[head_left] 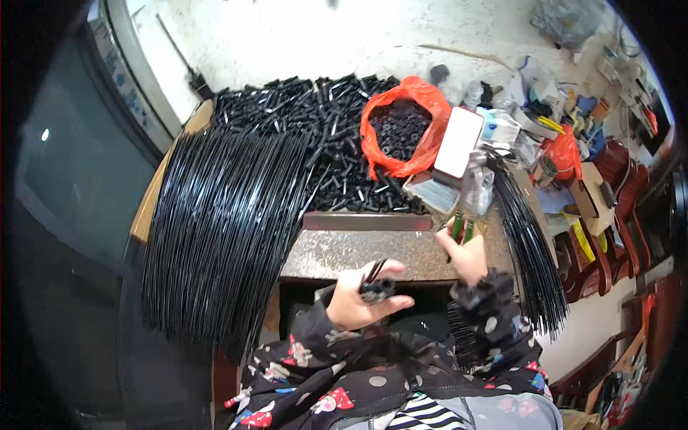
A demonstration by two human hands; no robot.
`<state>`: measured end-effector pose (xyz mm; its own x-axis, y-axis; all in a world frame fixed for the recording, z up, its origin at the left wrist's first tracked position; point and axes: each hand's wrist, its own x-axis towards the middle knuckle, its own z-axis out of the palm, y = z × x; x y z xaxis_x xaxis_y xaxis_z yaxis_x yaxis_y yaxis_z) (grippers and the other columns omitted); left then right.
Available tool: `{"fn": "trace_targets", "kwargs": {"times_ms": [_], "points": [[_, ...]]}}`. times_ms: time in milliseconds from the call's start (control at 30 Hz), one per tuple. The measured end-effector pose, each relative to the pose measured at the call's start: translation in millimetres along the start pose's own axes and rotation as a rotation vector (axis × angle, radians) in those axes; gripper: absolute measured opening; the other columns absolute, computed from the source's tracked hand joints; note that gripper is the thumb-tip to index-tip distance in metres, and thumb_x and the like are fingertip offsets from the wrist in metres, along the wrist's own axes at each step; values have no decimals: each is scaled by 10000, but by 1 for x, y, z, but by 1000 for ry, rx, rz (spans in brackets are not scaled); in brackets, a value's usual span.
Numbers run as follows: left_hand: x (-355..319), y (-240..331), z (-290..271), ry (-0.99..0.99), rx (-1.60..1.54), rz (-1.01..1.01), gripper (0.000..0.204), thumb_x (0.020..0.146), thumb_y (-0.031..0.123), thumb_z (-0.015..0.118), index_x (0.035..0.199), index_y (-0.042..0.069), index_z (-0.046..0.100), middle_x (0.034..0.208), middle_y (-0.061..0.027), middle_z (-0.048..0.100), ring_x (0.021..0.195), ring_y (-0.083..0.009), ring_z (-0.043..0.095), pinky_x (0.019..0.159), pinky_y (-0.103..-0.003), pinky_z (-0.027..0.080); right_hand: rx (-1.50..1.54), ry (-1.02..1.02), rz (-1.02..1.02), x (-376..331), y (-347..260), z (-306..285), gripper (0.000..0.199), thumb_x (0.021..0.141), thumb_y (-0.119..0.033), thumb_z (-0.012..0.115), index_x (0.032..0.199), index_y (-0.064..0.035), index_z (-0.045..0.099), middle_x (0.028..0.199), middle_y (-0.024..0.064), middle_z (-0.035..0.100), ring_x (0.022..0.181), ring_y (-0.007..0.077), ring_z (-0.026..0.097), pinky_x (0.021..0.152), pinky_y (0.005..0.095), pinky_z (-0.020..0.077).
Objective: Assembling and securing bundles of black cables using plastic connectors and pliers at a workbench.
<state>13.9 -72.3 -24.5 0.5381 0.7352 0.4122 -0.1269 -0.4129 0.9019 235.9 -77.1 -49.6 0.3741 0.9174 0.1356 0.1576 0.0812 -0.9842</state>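
In front of the table's near edge, my left hand (358, 297) is closed around a small black tubular part (378, 288), with thin dark strips sticking up beside it. My right hand (467, 256) is at the table's right front, its fingers on a tool with two green handles (463, 228). The tool's working end is hard to make out. A heap of short black tubes (344, 143) covers the back of the table, and a dark bar (367, 221) lies along its near side.
Long thin black rods (222, 229) hang over the table's left side, and another bundle (527, 251) over the right. A red plastic bag (373, 136) holds small black rings. A phone with a white screen (459, 142) stands beside it. Cluttered goods and red wooden chairs (616, 193) are farther right.
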Motion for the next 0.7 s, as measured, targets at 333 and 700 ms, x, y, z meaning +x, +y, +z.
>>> {"fn": "trace_targets", "kwargs": {"times_ms": [333, 700], "points": [[-8, 9, 12, 130, -408, -81, 645, 683, -39, 676, 1227, -67, 332, 760, -34, 579, 693, -81, 560, 682, -229, 440, 625, -207, 176, -77, -71, 70, 218, 734, 49, 587, 878, -38, 449, 748, 41, 539, 681, 113, 532, 640, 229, 427], [-11, 15, 6, 136, -104, -6, 681, 680, 35, 711, 1234, -79, 332, 744, -8, 563, 659, -53, 522, 666, -188, 422, 467, -199, -71, -84, -78, 77, 193, 750, 23, 595, 872, -18, 451, 770, 55, 546, 714, 111, 540, 656, 232, 432]]}}
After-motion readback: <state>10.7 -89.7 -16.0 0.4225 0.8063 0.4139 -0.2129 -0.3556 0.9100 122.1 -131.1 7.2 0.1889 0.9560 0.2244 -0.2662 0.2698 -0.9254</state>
